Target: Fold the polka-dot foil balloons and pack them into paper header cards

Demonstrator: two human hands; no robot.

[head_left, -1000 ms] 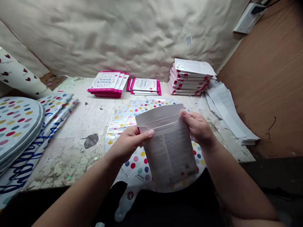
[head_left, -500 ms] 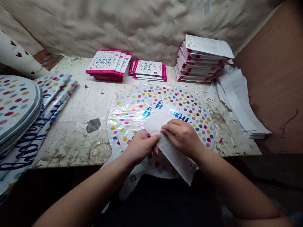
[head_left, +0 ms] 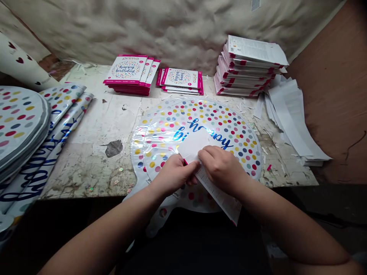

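Note:
A printed paper envelope (head_left: 220,193) with a white flap hangs tilted between my hands, its lower corner pointing down to the right. My left hand (head_left: 179,170) pinches its left edge just below the flap. On the fold near the flap, my right hand (head_left: 220,164) is closed, its fingertips pressed together at the paper. Beneath both hands lies a flat round foil balloon (head_left: 237,133) with coloured dots and blue "happy birthday" lettering. Its tail (head_left: 160,215) hangs over the table's front edge.
Pink-edged "happy birthday" packets (head_left: 127,70) and a smaller packet pile (head_left: 183,78) stand at the back. A tall envelope stack (head_left: 252,68) is at back right, beside loose white paper strips (head_left: 295,118). Flat dotted balloons (head_left: 20,118) and folded ones (head_left: 63,110) lie at left on the worn table (head_left: 114,118).
The envelope has turned from nearly upright to a diagonal tilt. My right hand has moved in from its far top corner to beside my left. The view has shifted downward.

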